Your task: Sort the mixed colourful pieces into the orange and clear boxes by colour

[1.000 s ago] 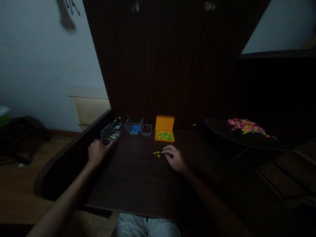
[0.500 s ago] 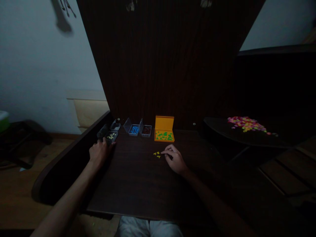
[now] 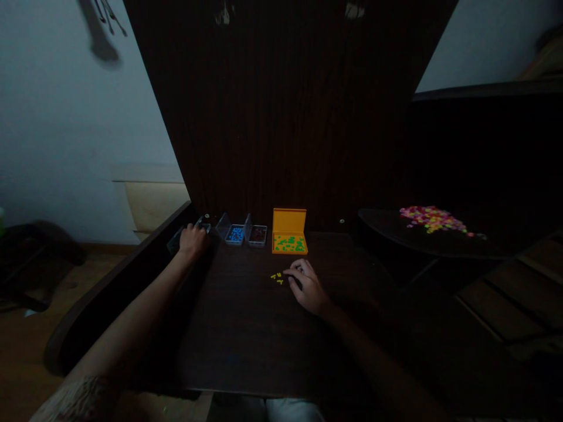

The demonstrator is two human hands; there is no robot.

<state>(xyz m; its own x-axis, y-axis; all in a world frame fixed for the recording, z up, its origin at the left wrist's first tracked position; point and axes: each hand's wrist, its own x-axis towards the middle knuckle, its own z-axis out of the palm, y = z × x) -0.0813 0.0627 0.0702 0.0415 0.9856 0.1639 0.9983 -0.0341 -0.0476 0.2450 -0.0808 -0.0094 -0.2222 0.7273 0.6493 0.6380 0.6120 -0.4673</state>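
My left hand [image 3: 194,241] reaches over the clear plastic boxes at the table's left edge. It covers most of the box [image 3: 175,241] beneath it; its fingertips are hidden, so whether it grips anything cannot be made out. My right hand [image 3: 309,288] hovers low over the dark table with fingers bent and apart, nothing visible in them. Its index finger points at several small yellow pieces [image 3: 277,276] just to its left. Behind them stands an opened orange case [image 3: 289,220] with small green pieces [image 3: 290,242] in its base.
Left of the orange case stand two open clear boxes, one with blue pieces [image 3: 236,234], one with dark reddish pieces [image 3: 257,235]. A pile of pink, red and yellow bits [image 3: 433,219] lies on a side shelf [image 3: 387,237]. A raised dark board [image 3: 285,117] closes off the back.
My left hand has moved forward and right, now covering the box of pale pieces that showed before. My right hand stays beside the yellow pieces. The view has shifted slightly.
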